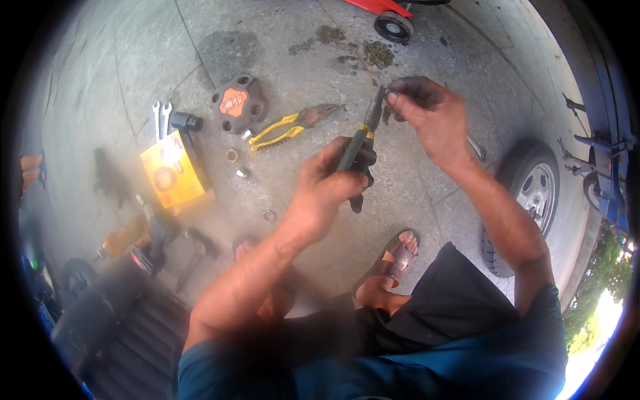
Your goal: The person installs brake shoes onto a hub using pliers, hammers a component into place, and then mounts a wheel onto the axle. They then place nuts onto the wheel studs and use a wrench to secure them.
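My left hand (321,193) is closed around the dark green handle of slim pointed pliers (367,130), which have a yellow band and narrow metal jaws angled up and away. At the jaw tip, my right hand (430,117) has its thumb and fingers pinched together; whatever lies between them is too small to make out. Just left of the jaws, combination pliers (293,127) with yellow handles lie on the ground. Beyond those rests a dark round wheel cap (240,105) with an orange centre.
A yellow box (175,172), two spanners (161,120) and a black socket (186,121) are at left. Loose nuts (232,156) and a metal ring (269,215) lie nearer. A wheel (530,200) is at right, and a red wheeled jack (393,27) at the far side.
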{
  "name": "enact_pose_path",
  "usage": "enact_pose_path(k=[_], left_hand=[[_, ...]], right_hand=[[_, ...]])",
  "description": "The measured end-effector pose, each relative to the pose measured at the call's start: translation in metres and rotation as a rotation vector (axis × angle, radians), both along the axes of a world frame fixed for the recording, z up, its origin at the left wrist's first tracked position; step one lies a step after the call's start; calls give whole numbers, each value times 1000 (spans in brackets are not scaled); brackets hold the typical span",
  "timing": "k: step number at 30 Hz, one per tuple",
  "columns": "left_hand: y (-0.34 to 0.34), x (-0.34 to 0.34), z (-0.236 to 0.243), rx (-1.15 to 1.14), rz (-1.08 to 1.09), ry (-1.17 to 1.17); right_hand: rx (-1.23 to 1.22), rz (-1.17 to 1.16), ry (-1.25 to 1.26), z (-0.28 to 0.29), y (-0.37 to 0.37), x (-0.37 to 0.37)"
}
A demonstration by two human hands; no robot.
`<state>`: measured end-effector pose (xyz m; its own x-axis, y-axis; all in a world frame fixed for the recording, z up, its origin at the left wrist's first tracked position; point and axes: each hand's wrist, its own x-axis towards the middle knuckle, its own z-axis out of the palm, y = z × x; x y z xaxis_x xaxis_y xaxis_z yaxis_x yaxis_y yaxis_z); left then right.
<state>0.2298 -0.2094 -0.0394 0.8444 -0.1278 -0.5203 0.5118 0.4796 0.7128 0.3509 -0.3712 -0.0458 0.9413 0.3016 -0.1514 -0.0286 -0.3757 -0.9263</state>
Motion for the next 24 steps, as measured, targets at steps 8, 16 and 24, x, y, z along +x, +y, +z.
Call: enact_pose_path(k=[8, 16, 24], left_hand=[[0, -2, 5, 40, -56, 29], [-3, -5, -3, -76, 25, -33], [-3, -6, -3, -100, 0, -7]], right_hand=[[55, -81, 77, 1, -2, 4], [105, -96, 132, -1, -3, 3], [150, -91, 87, -2, -2, 2]])
